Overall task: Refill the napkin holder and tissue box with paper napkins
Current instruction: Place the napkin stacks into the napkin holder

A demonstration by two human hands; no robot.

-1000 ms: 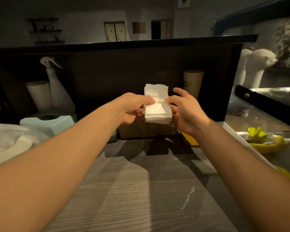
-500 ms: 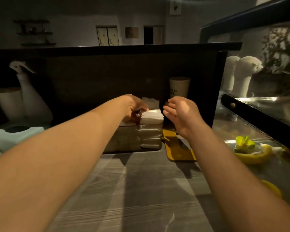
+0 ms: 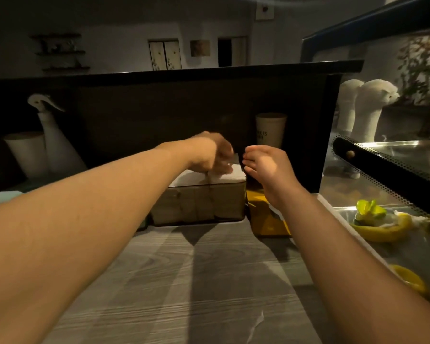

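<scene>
Left hand (image 3: 212, 155) is down on the napkin stack (image 3: 224, 175), fingers curled over its top at the right end; whether they pinch a sheet or only press is blurred, so that one I cannot tell; the napkins sit white and flat, filling the napkin holder (image 3: 199, 204) to its rim; the holder itself is a low box with a see-through front wall, standing at the back of the grey wood-grain tabletop (image 3: 184, 281), against the dark back panel; right hand (image 3: 266, 170) hangs just beside the stack's right end, fingers loosely curled and apart from the paper, gripping nothing; just right of the holder lies a yellow tray (image 3: 266, 222), partly under the right wrist; behind it, a paper cup (image 3: 271, 129) stands upright near the panel; far left, a white spray bottle (image 3: 55, 142) with a pale tub (image 3: 25, 151) beside it; a corner of the pale blue tissue box (image 3: 1, 196) peeks out at the left edge, well apart from both hands; a thin torn scrap of paper (image 3: 256, 324) lies on the tabletop in the foreground.
</scene>
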